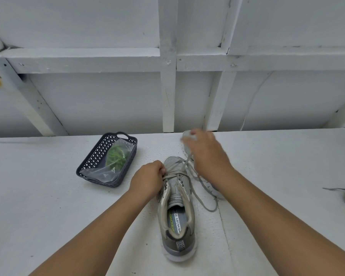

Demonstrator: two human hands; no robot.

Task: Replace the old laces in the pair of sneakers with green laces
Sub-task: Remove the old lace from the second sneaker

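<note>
Between the two hands stands a grey mesh sneaker [176,206], toe pointing away. The left hand [147,181] pinches its eyelet edge; the blurred right hand [205,154] grips the old grey flat lace [202,188], drawn taut. It looks limp and light, best taken near its tip. Left of the left hand, bagged green laces [116,156] wait in a dark plastic basket [94,162].

White table [48,206] below white-painted timber-framed wall [100,100]; even, soft light.
</note>
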